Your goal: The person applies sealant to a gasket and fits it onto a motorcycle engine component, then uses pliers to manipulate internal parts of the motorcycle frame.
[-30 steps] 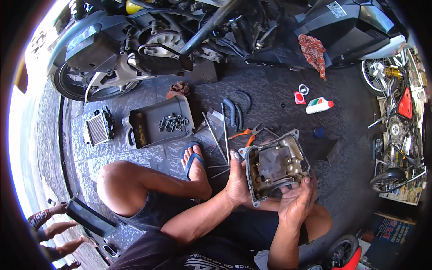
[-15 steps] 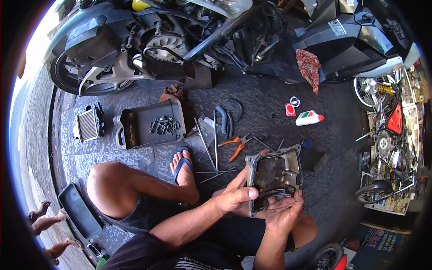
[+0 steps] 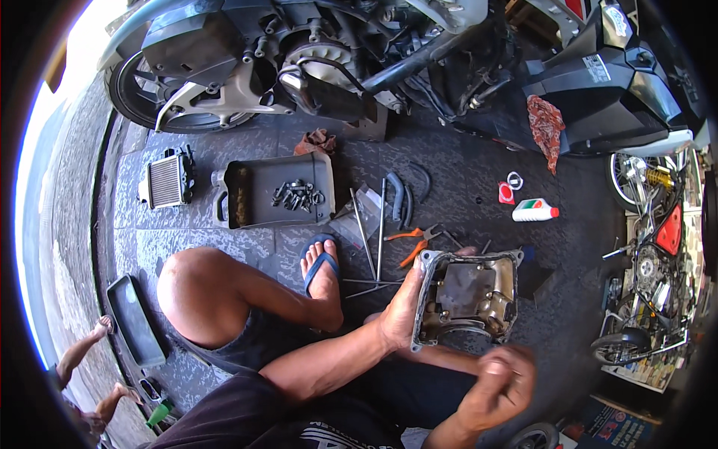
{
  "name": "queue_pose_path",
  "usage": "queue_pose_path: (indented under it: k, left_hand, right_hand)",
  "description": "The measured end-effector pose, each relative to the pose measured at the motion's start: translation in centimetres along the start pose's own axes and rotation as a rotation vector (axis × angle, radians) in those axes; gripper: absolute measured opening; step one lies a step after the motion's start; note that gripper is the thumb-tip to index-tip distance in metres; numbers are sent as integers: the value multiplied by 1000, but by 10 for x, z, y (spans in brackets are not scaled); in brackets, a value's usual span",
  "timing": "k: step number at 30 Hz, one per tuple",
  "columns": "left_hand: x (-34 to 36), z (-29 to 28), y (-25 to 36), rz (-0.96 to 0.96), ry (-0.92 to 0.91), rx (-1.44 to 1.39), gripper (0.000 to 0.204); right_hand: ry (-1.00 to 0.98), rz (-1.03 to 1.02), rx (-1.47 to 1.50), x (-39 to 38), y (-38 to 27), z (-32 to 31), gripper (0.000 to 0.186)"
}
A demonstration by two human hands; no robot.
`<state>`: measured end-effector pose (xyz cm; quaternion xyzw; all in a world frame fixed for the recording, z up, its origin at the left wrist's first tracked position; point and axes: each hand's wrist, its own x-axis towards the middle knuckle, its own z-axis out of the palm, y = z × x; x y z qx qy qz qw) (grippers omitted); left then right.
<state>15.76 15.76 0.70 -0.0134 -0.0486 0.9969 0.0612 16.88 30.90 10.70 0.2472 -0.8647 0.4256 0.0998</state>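
Note:
My left hand grips the left side of a metal engine cover, a box-shaped casting. Its hollow, oil-stained inside faces up, and a rounded cut-out shows at its lower edge. Below and to the right of the cover, apart from it, is my right hand. Its fingers are curled in, and I cannot see whether they hold anything. Orange-handled pliers lie on the floor just beyond the cover.
Beyond lie a cut-open container with several bolts, a radiator, hoses, metal rods and a white bottle. A partly stripped scooter spans the back. A black tray lies at left.
My right hand has let go of the engine cover and drawn down and right, its fingers curling. The left hand still holds the cover. The whole view has shifted slightly.

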Motion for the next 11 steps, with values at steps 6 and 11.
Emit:
queue_pose_path:
  k: [6, 11]
  left_hand:
    - [-1, -5, -5, 55, -74, 130, 87]
    - [-3, 5, 2, 87, -18, 313, 100]
  right_hand:
    - [-344, 342, 123, 33, -28, 43, 10]
    - [-446, 372, 137, 36, -15, 44, 8]
